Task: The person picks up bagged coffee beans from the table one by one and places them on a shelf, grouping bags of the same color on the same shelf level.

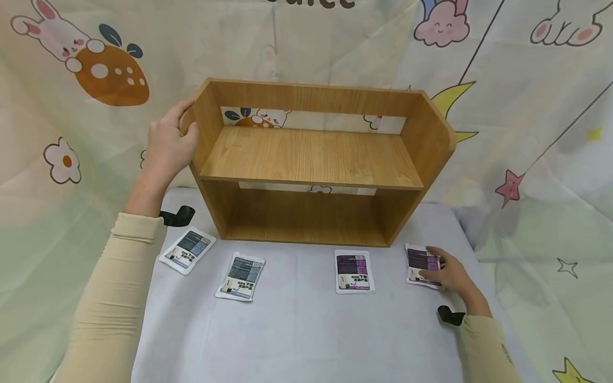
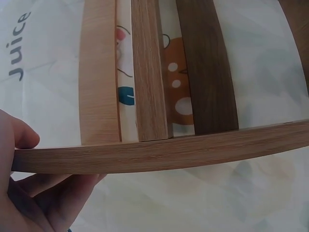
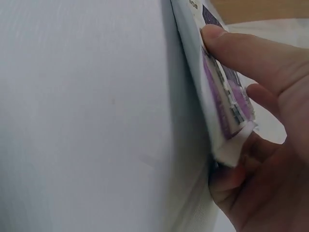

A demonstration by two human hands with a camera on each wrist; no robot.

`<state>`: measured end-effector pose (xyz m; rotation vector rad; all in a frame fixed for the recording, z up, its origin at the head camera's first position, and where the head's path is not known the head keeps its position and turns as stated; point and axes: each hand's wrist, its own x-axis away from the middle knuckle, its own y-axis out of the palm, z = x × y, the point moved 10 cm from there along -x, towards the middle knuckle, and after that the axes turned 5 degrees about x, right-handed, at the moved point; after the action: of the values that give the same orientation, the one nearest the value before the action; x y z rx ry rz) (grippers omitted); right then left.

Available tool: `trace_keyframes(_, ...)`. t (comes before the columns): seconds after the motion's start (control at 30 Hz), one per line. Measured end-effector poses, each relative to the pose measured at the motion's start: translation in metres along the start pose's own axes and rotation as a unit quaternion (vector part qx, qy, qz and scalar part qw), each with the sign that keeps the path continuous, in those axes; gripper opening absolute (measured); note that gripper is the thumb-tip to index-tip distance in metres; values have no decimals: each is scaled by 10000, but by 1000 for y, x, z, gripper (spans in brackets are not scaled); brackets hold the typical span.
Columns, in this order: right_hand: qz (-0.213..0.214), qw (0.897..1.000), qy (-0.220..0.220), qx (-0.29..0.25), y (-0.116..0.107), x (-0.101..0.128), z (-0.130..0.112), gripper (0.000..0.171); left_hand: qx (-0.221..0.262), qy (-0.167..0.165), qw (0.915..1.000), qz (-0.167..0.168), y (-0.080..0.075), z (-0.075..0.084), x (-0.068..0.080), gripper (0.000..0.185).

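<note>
White-covered table [image 1: 301, 340], wooden shelf [image 1: 311, 157], printed packets [image 1: 353, 272]

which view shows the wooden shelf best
The head view: it shows the wooden shelf nearly whole, both tiers included. The left wrist view has only one side panel edge-on and some boards; the right wrist view, just a brown strip at top right, probably the shelf.

This is a table [image 1: 297, 340] spot with a big cartoon cloth [image 1: 201, 48] behind it. The cloth has a bunny [image 1: 62, 37], a star [image 1: 510, 187] and a flower [image 1: 63, 160]. Home or shop, you can't tell.
</note>
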<state>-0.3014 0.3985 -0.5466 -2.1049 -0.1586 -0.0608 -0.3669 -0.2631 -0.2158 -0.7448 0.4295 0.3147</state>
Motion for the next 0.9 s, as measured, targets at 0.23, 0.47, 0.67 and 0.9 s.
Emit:
trace_keyframes(0.23, 53, 9970, 105, -769, 8, 1, -7, 75, -14, 40, 9999, 136, 0, -1, 1, 50)
trace_keyframes(0.47, 142, 9910, 209, -1316, 8, 4, -21, 70, -88, 51, 9996, 260, -1, -1, 2, 49)
trace_keyframes(0.67, 286, 9889, 194, -1446, -3, 7, -42, 72, -133, 42, 9994, 304, 1, -2, 2, 49)
trace_keyframes(0.9, 318, 9904, 86, -1341, -18, 14, -74, 70, -179, 55, 9991, 371, 1, -3, 2, 49)
